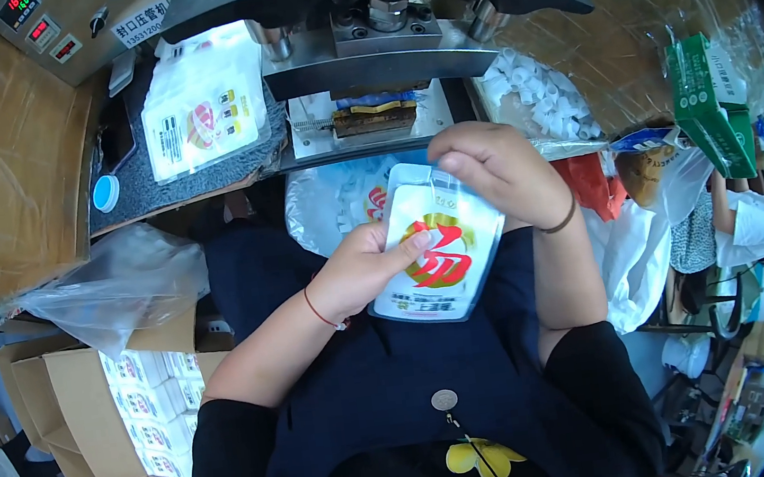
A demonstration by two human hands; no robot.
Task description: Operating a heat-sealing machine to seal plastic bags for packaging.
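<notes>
My left hand (358,275) grips a flat white pouch (442,260) with a red and gold print and clear edges, thumb across its front. The pouch is tilted in front of my chest. At its top edge is my right hand (507,171), its fingers curled and pinched together. What sits between those fingertips is hidden. Just beyond my hands stands a press machine (385,66), with a metal block and a spring under its head. A stack of similar pouches (210,117) lies left of the press. Small white plastic spouts (541,95) are heaped to its right.
A blue round cap (106,193) rests near the left edge of the grey mat. At lower left, a cardboard box (88,408) holds packed pouches. A clear bag (330,202) with pouches hangs below the press. A green box (709,103) and another person (751,217) are at right.
</notes>
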